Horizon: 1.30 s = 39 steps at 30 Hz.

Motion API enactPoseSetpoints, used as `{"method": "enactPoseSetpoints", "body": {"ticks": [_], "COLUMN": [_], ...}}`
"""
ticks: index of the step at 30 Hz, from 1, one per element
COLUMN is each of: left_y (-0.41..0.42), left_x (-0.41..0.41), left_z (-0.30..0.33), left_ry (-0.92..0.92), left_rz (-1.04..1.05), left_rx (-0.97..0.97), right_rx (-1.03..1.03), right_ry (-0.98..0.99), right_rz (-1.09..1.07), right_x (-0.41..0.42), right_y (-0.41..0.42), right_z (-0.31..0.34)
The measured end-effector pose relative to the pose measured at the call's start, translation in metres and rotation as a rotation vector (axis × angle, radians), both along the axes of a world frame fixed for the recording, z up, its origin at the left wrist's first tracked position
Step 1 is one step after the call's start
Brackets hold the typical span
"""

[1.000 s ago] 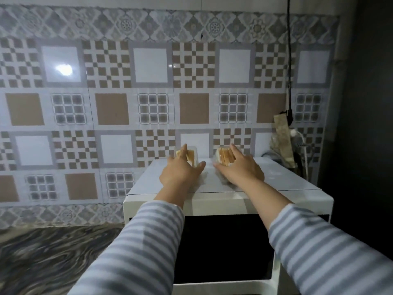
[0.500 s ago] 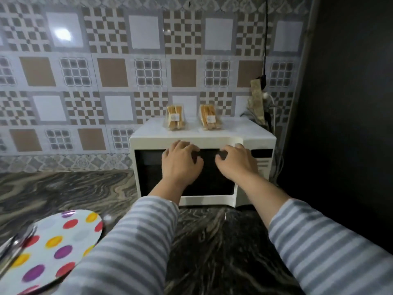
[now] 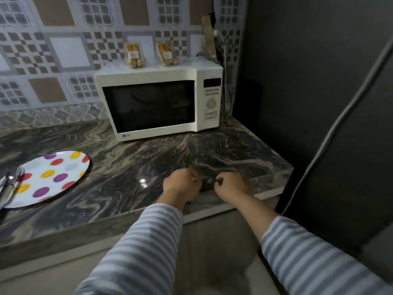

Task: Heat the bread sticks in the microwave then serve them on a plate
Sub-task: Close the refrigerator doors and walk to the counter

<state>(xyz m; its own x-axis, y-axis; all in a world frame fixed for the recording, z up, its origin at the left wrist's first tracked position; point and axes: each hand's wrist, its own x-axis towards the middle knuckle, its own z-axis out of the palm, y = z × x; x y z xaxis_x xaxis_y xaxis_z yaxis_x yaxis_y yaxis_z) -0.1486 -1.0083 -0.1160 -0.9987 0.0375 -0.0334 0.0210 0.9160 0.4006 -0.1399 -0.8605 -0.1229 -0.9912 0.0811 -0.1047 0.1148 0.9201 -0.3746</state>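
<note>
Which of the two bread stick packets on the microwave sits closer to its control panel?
The right clear-wrapped bread stick packet; the left packet sits farther from the white microwave's control panel.

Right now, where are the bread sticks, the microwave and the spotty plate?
bread sticks (image 3: 135,56): head view, left pack's label.
microwave (image 3: 148,107): head view, dark door window.
spotty plate (image 3: 63,167): head view, bare right part.

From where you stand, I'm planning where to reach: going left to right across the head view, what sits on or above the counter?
Cutlery → polka-dot plate → left bread stick packet → right bread stick packet → microwave control panel → cables in the corner.
</note>
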Motion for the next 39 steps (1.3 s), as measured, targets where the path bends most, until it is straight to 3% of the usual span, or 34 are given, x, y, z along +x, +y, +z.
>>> {"method": "enactPoseSetpoints", "body": {"ticks": [15,25,31,39], "left_y": [0.096,0.297,0.426,0.552], "left_x": [0.19,0.287,0.347,0.386], "left_z": [-0.087,-0.099,-0.109,-0.129], "left_ry": [-0.273,-0.284,-0.349,-0.359], "left_rz": [-0.443,-0.837,-0.97,-1.164], "left_rx": [-0.085,-0.113,-0.031,-0.117], "right_rx": [-0.061,-0.083,-0.101,-0.17], "right_ry": [-0.209,-0.25,-0.222,-0.251], "right_rz": [-0.437,-0.803,-1.014,-1.192], "right_x": [0.265,0.402,0.479,0.528], "right_y": [0.091,0.254,0.36,0.46], "right_z": [-0.09,-0.095,-0.101,-0.126]}}
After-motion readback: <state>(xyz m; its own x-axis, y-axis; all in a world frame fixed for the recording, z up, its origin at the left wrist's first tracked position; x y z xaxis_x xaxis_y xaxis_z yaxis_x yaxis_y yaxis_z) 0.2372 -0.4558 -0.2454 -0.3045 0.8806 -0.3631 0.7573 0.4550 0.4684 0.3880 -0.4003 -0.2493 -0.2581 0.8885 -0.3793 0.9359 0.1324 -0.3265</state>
